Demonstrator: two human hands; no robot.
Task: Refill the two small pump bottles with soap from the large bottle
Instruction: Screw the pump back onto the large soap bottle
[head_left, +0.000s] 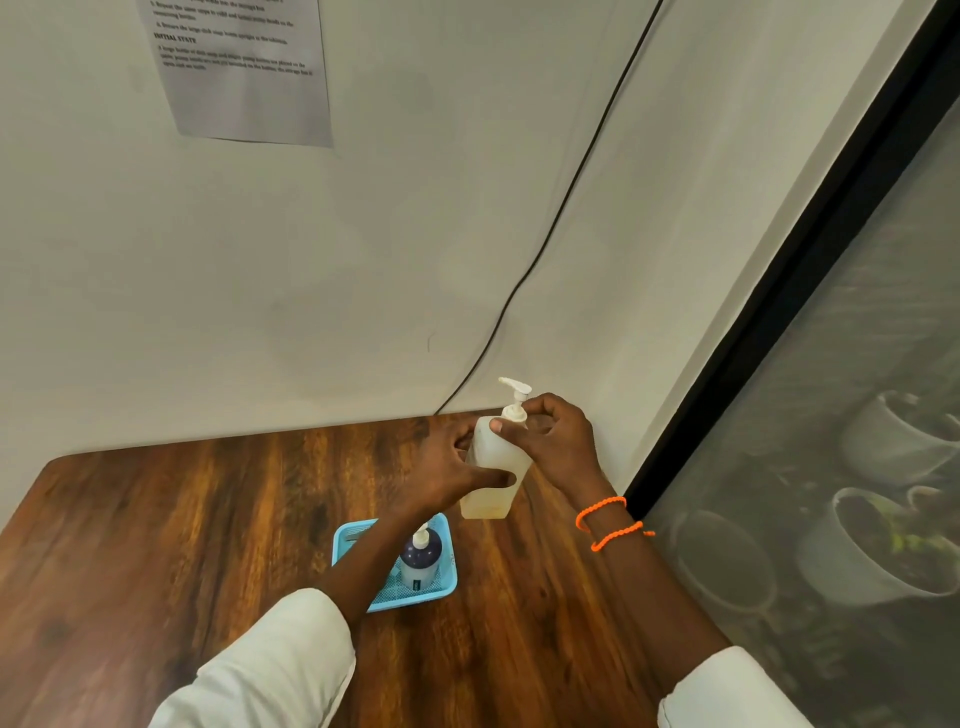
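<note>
above wooden table (208, 519): left hand (447, 467) grips translucent plastic bottle (496, 467); right hand (558, 441) pinches its white pump collar (514, 413).

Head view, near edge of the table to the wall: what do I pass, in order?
Blue basket holding a dark pump bottle → translucent pump bottle, held by both hands → black cable on the wall → printed sheet.

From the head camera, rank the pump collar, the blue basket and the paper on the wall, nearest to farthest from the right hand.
1. Pump collar: pinched by the right hand, atop the translucent bottle.
2. Blue basket: on the table, below and left of that hand.
3. Paper: high on the wall, upper left.
</note>
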